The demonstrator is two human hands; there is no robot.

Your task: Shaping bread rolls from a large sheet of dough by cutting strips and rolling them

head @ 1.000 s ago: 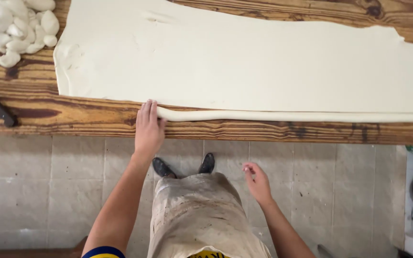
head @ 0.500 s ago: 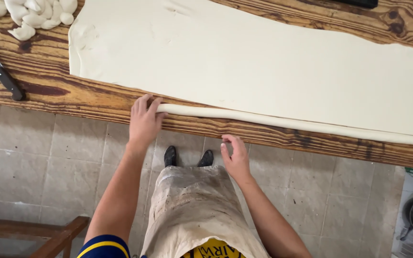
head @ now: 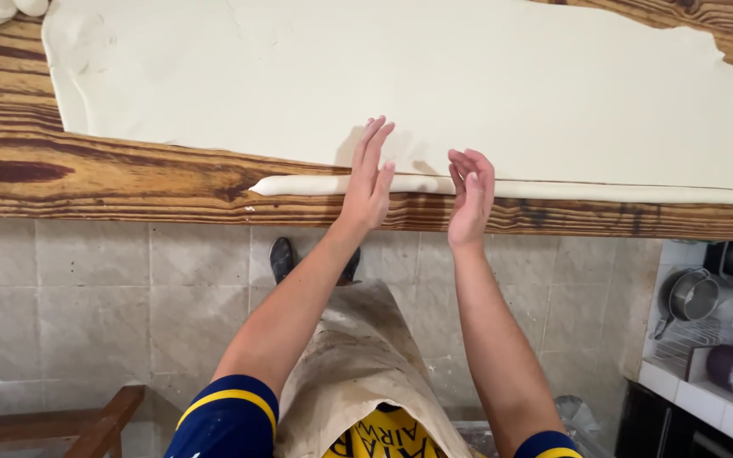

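Both hands are now raised over the dough's near edge, the right one up from below the table

Left hand [head: 369,178] is holding its fingers [head: 372,144] straight and pressed together, palm edge touching the rolled dough rope [head: 299,185]; right hand [head: 470,193] is hovering just beside, fingers loosely curled, gripping nothing. The rope is lying along the wide dough sheet [head: 468,85], near the wooden table [head: 86,178] edge, above the stained apron [head: 358,356]

- Dough sheet [head: 434,76]: pale cream, plain
- Rolled dough edge [head: 299,185]: the same cream
- Bench [head: 86,182]: brown wood, dark streaked grain
- Floor tiles [head: 86,297]: grey-beige
- Apron [head: 358,365]: stained tan
- Sleeve [head: 226,420]: navy, yellow band
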